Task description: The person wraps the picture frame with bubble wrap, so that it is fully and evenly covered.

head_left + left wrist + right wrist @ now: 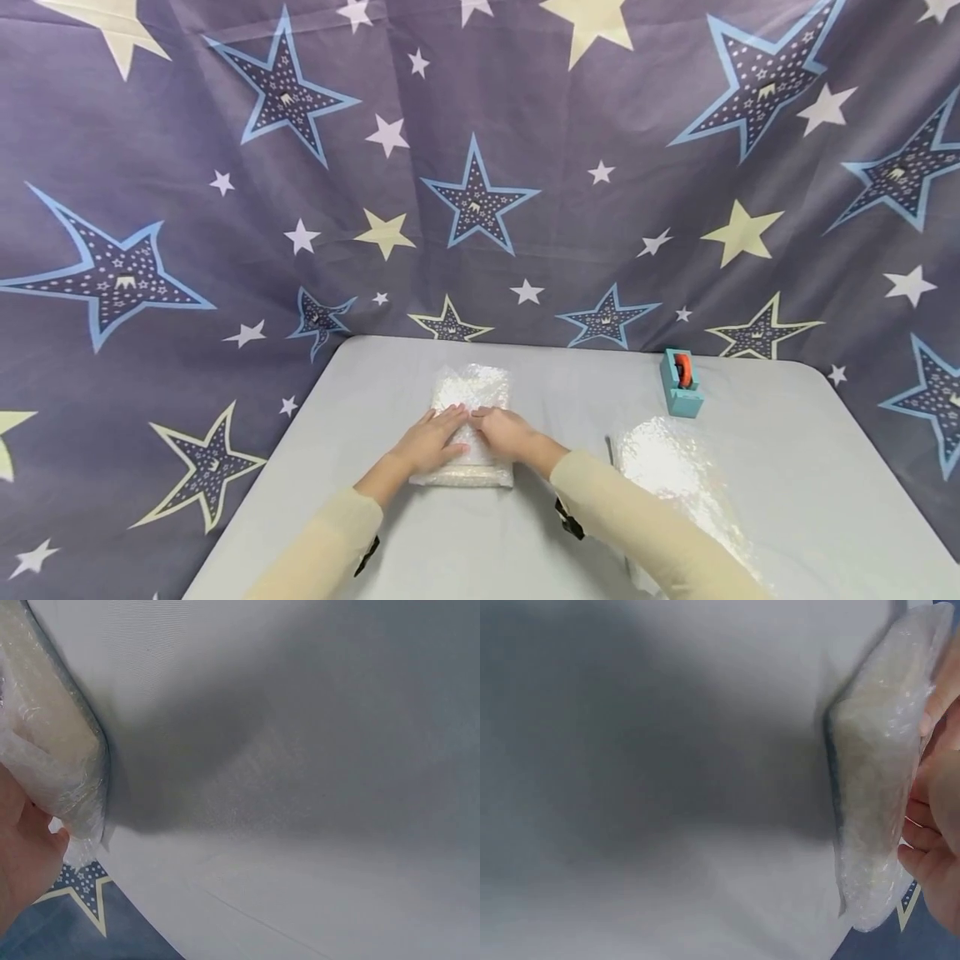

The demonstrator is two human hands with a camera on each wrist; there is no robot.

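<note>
A flat rectangular package in clear bubble wrap [471,387] lies on the table in the head view. My left hand [430,442] rests on its left side, fingers stretched over the top. From the right, my right hand [507,433] presses on the upper face, its fingers slightly bent and their tips close to the left hand's. In the left wrist view, the wrapped package [56,727] shows its side, with the left hand [30,851] against it. The right wrist view has the package [874,765] edge-on beside the right hand [945,817].
A teal tape dispenser [681,392] with an orange roll [683,370] stands at the back right of the pale table [570,383]. Sheets of bubble wrap [667,467] lie right of the package, partly under the right sleeve. A star-patterned cloth [555,233] hangs behind.
</note>
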